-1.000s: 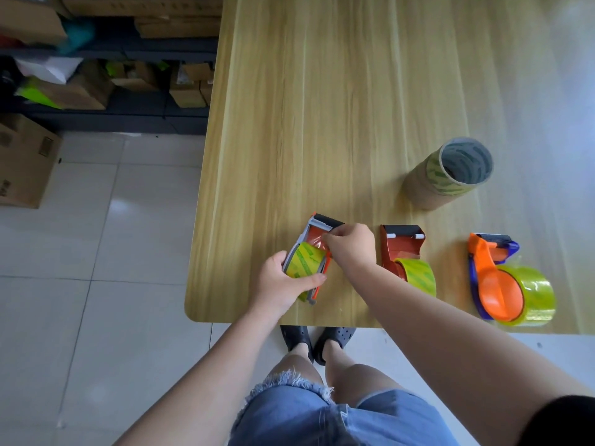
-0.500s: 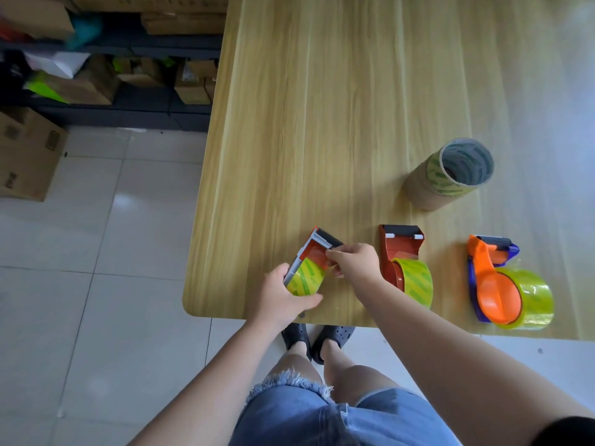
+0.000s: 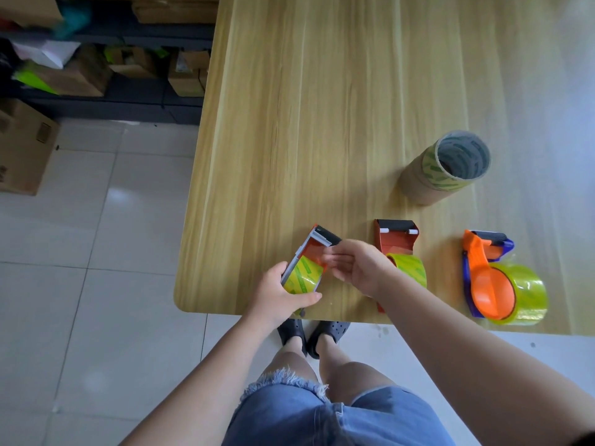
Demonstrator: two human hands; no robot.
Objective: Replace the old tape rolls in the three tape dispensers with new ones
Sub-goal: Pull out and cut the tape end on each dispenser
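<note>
Near the table's front left corner, my left hand [image 3: 280, 297] grips a grey and red tape dispenser [image 3: 309, 249] that carries a yellow-green tape roll [image 3: 302, 276]. My right hand [image 3: 357, 268] is at the dispenser's red middle, fingers pinched near the tape end; the fingers are blurred. A second red dispenser [image 3: 396, 239] with a yellow-green roll lies to the right, partly behind my right wrist. An orange and purple dispenser [image 3: 483, 268] with a large clear yellow roll [image 3: 524, 297] lies further right.
A stack of tape rolls [image 3: 447, 165] forms an upright brown tube behind the dispensers. The wooden table [image 3: 322, 107] ends just in front of me. Shelves with cardboard boxes [image 3: 80, 72] stand to the left over a tiled floor.
The held dispenser has shifted slightly toward the table's front edge. My right hand slid from its head down toward the middle, with fingers more spread.
</note>
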